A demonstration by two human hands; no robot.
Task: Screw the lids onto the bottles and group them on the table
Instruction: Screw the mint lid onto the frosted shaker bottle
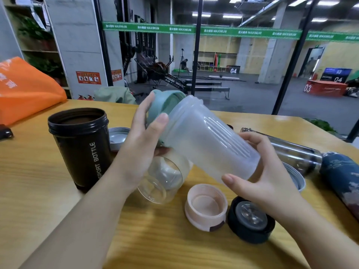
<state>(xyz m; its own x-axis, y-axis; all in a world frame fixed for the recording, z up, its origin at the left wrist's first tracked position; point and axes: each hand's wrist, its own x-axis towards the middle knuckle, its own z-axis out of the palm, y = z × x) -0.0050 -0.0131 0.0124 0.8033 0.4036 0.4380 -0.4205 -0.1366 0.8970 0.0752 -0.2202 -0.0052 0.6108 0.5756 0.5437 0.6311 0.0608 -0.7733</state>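
Both hands hold a frosted bottle point(206, 140) tilted in the air above the tabletop point(38, 191), its mouth up and away from the person. The left hand point(141, 140) curls round a pale green lid point(163, 105) sitting at the bottle's mouth, thumb laid across the rim. The right hand point(260, 171) grips the bottle's base, thumb in front and fingers behind. Whether the lid is threaded on or only resting there cannot be told.

The tabletop is light yellow wood with a clear grain. Behind it, glass panels in black frames look onto a gym floor with concrete pillars, a green banner and numbered boxes.

On the left stands a tall black bottle point(81, 146), open, smooth and glossy, with white lettering down its side. Just behind it lies a grey lid point(117, 136). A clear jar point(163, 181) lies on its side below the left hand. Near the front sit a pink lid point(206, 206), ribbed inside and lying open side up, and just beside it a black lid point(250, 222) with a metal centre. At the right a steel flask point(291, 152) lies on its side, its lower half wrapped in a dark patterned sleeve point(342, 175). An orange bag point(25, 88) of soft fabric rests at the far left edge.
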